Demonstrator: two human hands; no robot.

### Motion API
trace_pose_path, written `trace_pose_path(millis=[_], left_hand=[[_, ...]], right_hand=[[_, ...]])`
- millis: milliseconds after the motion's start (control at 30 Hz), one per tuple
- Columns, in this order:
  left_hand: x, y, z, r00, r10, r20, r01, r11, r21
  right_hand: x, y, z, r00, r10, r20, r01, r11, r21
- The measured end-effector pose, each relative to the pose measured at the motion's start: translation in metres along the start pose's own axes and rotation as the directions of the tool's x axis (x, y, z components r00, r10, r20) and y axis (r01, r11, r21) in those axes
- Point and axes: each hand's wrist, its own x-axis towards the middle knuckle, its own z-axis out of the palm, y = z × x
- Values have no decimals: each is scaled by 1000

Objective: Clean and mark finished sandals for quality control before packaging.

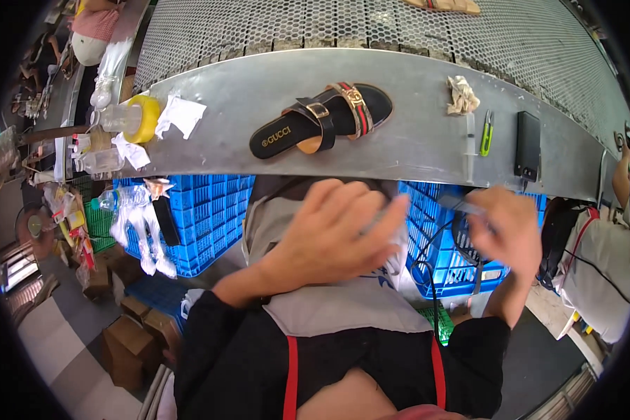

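Apron [350, 308], six o'clock; left hand [339, 234] curled, hold unclear; right hand [507, 227], three o'clock, seemingly pinching grey strip [460, 204]; sandal [323, 117], twelve, untouched. Likely strip-handling step; next needs steady pinch.

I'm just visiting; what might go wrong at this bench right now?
The black device lies close to the near edge of the bench, so the right hand might knock it off. The sandal lies unheld near that edge too; the left hand could nudge it.
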Motion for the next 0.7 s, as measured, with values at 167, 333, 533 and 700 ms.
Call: trace_pose_path(millis=[167,333,533,700], left_hand=[[5,6,8,936,119,330,-120,993,-16],[-10,4,-2,894,199,402,-172,980,-104],[-40,-42,-33,412,-241,879,418,907,52],[-34,-60,-43,701,-115,704,405,876,-261]], right_hand=[[22,-49,14,983,-110,150,99,992,74],[11,-56,13,919,-279,279,293,956,-10],[-11,-7,-14,979,-100,179,134,973,-189],[-22,23,26,925,373,-71,-291,816,499]])
